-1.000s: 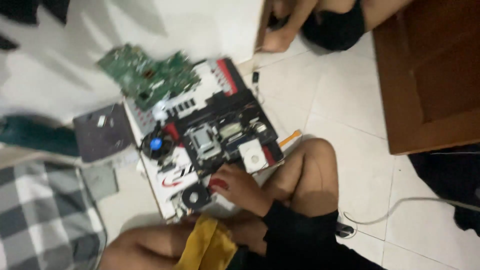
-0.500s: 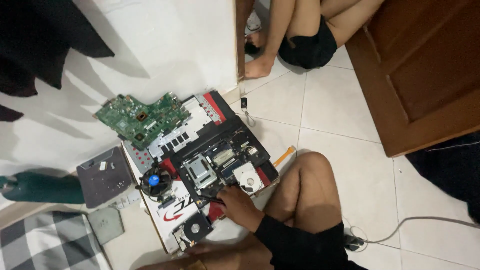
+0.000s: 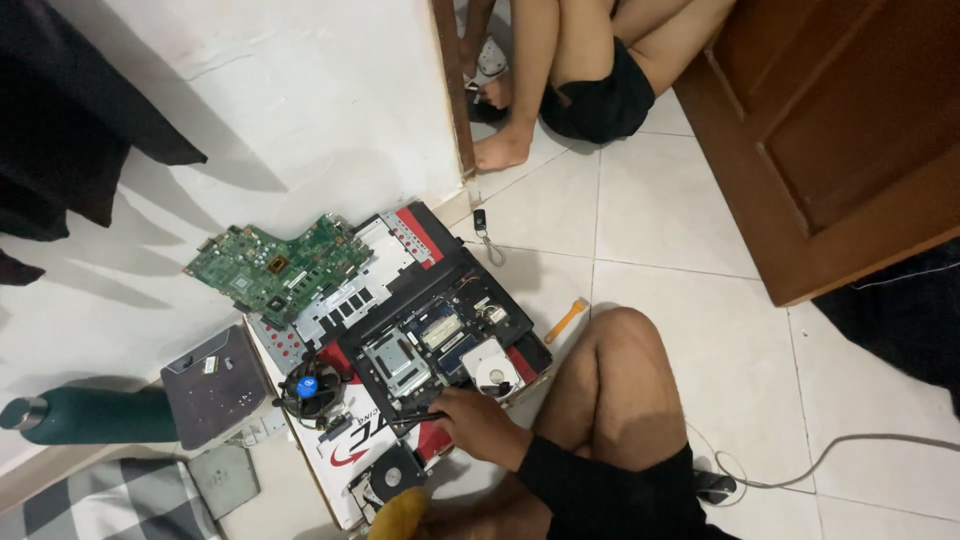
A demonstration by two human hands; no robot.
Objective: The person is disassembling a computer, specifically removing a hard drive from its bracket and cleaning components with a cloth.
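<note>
Right hand (image 3: 478,425): curling its fingers around a thin dark tool (image 3: 412,420), low in the centre of the frame.
Left hand: I cannot tell; it is not showing.
Laptop (image 3: 440,340): lying opened on the floor, mid-frame, the tool tip touching its lower edge.
Fan (image 3: 308,388): sitting just left of the laptop.
Green board (image 3: 275,268): leaning at the wall, upper left.
Bottle (image 3: 90,417): lying at far left.
</note>
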